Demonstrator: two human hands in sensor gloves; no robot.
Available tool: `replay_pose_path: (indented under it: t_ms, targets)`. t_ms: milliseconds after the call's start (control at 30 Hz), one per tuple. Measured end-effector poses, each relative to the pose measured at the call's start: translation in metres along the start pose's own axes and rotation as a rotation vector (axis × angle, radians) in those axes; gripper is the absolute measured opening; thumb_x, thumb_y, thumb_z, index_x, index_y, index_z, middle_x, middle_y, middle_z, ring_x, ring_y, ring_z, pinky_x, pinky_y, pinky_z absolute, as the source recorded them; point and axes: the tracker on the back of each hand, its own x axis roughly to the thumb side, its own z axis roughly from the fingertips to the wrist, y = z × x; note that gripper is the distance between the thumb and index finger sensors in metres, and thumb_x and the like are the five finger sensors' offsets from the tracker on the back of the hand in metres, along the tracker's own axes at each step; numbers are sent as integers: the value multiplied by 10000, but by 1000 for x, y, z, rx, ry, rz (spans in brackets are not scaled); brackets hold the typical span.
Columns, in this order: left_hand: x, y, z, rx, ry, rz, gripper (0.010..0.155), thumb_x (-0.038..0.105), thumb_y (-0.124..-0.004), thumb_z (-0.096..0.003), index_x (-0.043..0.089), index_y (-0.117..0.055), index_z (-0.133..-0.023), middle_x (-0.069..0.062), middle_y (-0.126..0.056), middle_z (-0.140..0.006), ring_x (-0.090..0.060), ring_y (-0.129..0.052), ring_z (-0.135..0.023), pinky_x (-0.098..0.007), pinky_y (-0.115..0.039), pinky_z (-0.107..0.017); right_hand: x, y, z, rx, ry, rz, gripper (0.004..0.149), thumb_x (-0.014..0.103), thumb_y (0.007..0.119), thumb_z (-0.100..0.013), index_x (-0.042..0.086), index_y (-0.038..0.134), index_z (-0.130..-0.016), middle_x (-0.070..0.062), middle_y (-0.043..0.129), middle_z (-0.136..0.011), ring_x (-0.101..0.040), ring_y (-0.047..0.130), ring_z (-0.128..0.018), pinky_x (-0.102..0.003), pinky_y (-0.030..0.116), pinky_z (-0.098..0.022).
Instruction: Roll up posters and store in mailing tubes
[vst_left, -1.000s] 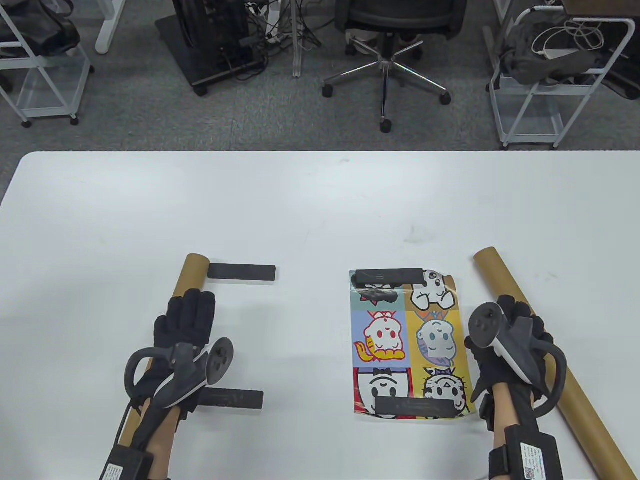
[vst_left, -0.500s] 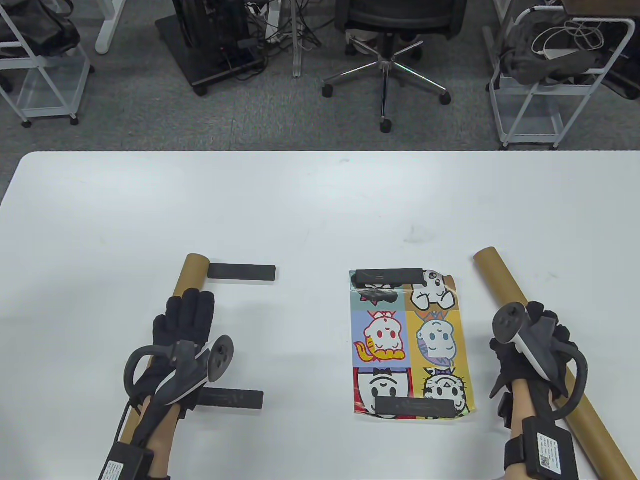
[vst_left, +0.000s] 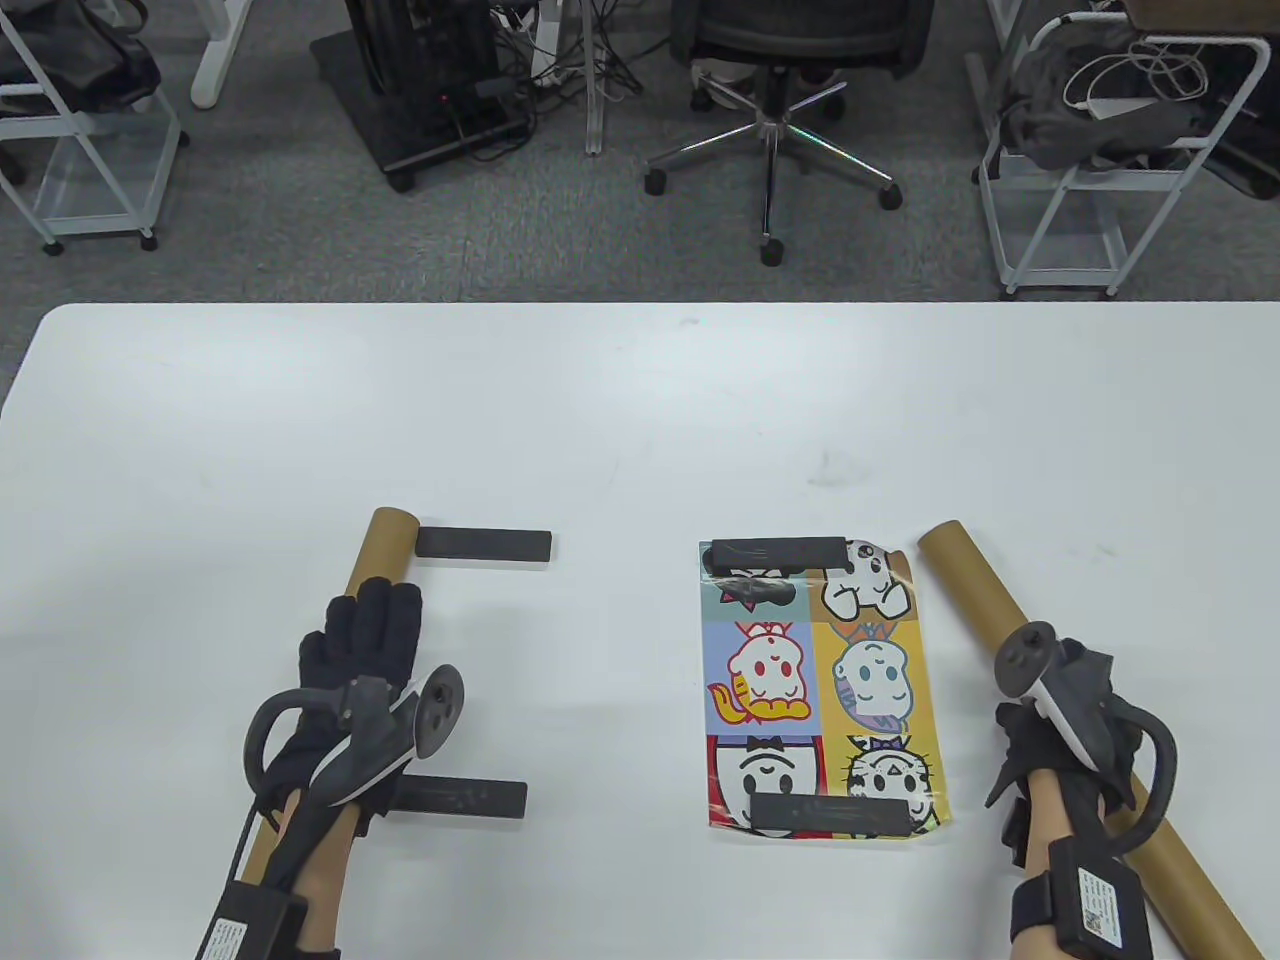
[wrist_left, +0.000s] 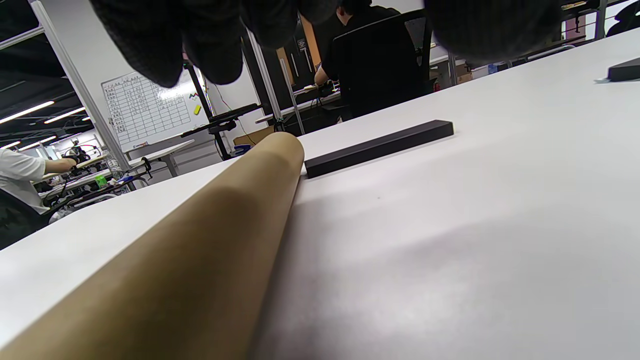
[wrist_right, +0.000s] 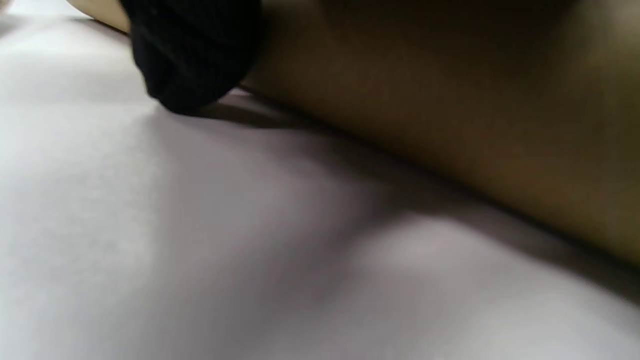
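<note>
On a white desk (vst_left: 640, 420), left grip (vst_left: 365, 640) resting flat-fingered on one cardboard tube (vst_left: 385, 545), right grip (vst_left: 1060, 715) wrapped round another tube (vst_left: 965, 575) beside a flat, bar-weighted poster (vst_left: 825, 690).

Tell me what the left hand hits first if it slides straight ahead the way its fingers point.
Likely nothing new: the left hand already lies along the left tube, fingers pointing toward its far end. The upper black bar sits just right of that line; beyond looks free.

far table (vst_left: 640, 400): open | poster (vst_left: 820, 690): bars (vst_left: 776, 553) both ends, tube (vst_left: 975, 590) beside
</note>
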Motion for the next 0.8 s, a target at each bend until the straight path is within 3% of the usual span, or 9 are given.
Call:
replay_pose_path:
  t_ms: [167,400,800]
  targets:
    - [-1,0,0,2,4,2,951,593,-632,-453,145,-241,-1195,-169,-341,-1283,-459,-568,-1147,-600,-605,-816,5,1,3,-17,-24,33,861,353,758,-438,5,331,-1100,-262,576,-1073,-507,720,-899,-693,618,-666]
    - [0,0,0,1,0,0,950,593,-630,-453,143,-245,-1196,-171,-349,-1283,-460,-571,-1145,-600,-604,-816,24,-15,16,-65,-99,30,852,353,750,-439,31,325,-1104,-263,581,-1070,-506,724,-898,-693,620,-663]
    - [1,-1,0,16,-7,4,944,591,-629,-452,147,-256,-1196,-167,-361,-1283,-460,-574,-1144,-600,-607,-815,92,-40,51,-156,-304,76,847,356,752,-437,52,334,-1107,-253,592,-1072,-501,728,-902,-690,616,-670]
